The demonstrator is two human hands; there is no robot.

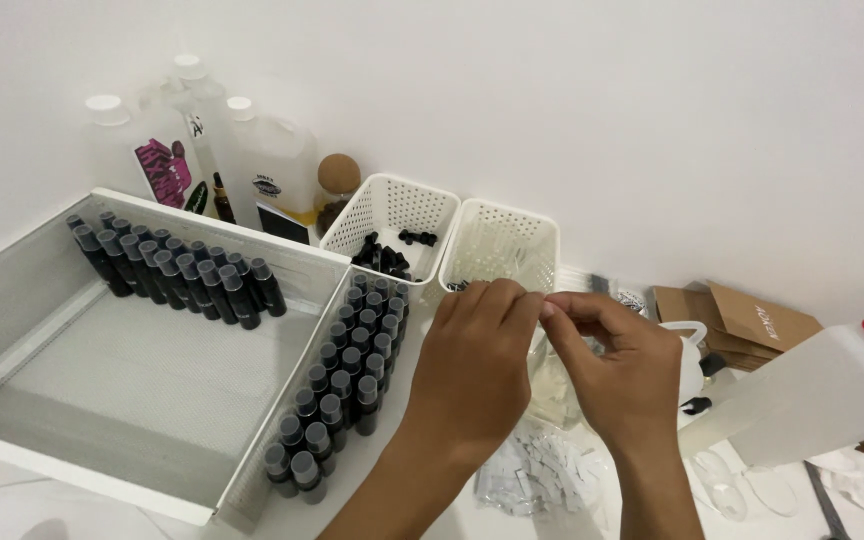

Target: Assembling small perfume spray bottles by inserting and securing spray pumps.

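Small pale item, too small to identify, pinched between the fingertips of both hands, held above the tabletop just in front of the right-hand basket.
Left hand: fingers pressed together at the tips, closed on the item from the left.
Right hand: thumb and forefinger closed on the same item from the right, remaining fingers curled.
Beneath the hands: clear glass vessel, partly hidden; heap of small white slips on the tabletop.
Left of the hands: rows of dark vials with grey caps, upright, lined along the outer wall of a white mesh tray; further vials standing inside the tray at its far side.
Behind: two white perforated baskets, left one holding small black parts, right one.
Far right: white bottle with red cap, tilted; brown cardboard boxes.
Back left: white jugs against the wall.
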